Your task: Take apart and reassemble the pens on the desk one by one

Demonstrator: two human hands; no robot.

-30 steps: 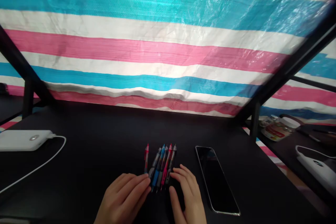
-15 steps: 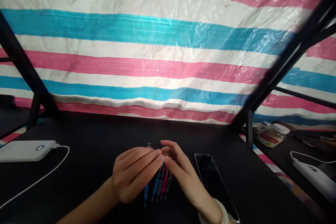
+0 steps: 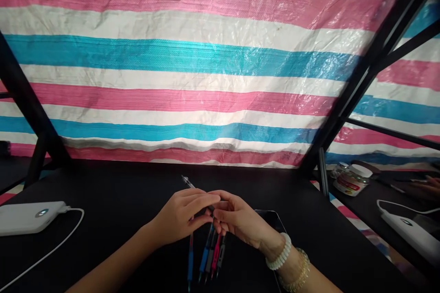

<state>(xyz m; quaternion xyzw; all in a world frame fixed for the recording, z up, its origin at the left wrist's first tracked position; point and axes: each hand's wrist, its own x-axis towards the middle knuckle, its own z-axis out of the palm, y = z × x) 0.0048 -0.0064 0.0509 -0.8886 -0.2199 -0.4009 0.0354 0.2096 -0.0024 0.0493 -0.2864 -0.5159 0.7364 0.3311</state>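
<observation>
Closely, left hand (image 3: 182, 216) meets right hand (image 3: 242, 219) around pen (image 3: 188, 182).

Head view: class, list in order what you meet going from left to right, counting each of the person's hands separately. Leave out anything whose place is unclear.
Left-side power bank → left hand → right hand → pale bracelet → gold bracelet → white-lidded jar → right-side power bank.
</observation>
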